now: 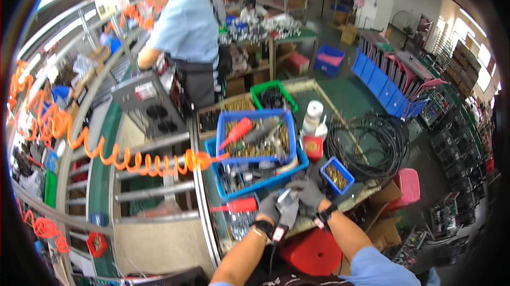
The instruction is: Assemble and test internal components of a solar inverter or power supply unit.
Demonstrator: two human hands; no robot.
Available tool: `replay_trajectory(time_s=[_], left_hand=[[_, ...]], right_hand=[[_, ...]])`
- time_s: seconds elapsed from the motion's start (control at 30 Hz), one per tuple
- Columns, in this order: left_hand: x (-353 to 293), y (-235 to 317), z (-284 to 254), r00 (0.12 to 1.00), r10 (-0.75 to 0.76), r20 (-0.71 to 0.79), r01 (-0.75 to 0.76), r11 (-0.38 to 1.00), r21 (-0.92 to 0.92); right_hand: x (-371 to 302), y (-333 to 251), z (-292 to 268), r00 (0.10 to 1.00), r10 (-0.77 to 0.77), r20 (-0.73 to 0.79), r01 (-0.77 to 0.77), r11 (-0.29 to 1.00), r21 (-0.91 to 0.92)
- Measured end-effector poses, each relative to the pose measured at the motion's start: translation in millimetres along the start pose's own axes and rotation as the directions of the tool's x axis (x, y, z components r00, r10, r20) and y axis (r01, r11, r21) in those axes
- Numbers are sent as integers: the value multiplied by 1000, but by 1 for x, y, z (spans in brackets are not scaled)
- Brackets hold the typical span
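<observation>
Both of my hands wear grey gloves and work close together at the near edge of the green-topped bench. My left hand [269,207] is closed around a small silvery-white piece [286,199] whose kind I cannot make out. Just to its right, my right hand [308,190] has its fingers bent toward that piece; what they grip is hidden. A red-handled tool [241,204] lies left of my left hand on a tray of small clear parts [241,225]. Beyond my right hand stands a small blue bin of brass-coloured screws [337,175].
Two stacked blue bins [294,142] hold screws, tools and parts. A green bin [284,86], white bottle [313,110], red box [313,149] and black cable coil [372,145] stand around. An orange coiled hose [133,161] crosses the left. A co-worker [188,25] handles a metal case [151,104].
</observation>
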State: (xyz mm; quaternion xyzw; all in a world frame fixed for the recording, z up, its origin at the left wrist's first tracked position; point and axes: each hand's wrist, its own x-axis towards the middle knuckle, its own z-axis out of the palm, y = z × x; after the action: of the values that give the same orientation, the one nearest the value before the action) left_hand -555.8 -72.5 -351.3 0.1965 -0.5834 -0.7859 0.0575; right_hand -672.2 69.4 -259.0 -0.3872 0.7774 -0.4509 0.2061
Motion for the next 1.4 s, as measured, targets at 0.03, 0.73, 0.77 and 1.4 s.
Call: replay_trajectory(time_s=[0.03,0.73,0.77,1.4], left_hand=[[4,-18,-7,986,151,67,-165,894,416],[26,26,-10,901,-429,-68,359,823,-439],[33,13,-13,917,-395,-64,326,831,-451],[-2,55,-7,881,-410,-236,363,906,-216]], right_hand=[[0,15,5,999,-4,-41,8,996,91],[11,-2,9,978,66,-200,-66,998,9],[11,-2,7,984,72,-163,-75,997,-11],[4,-115,-48,953,-95,-289,195,919,342]])
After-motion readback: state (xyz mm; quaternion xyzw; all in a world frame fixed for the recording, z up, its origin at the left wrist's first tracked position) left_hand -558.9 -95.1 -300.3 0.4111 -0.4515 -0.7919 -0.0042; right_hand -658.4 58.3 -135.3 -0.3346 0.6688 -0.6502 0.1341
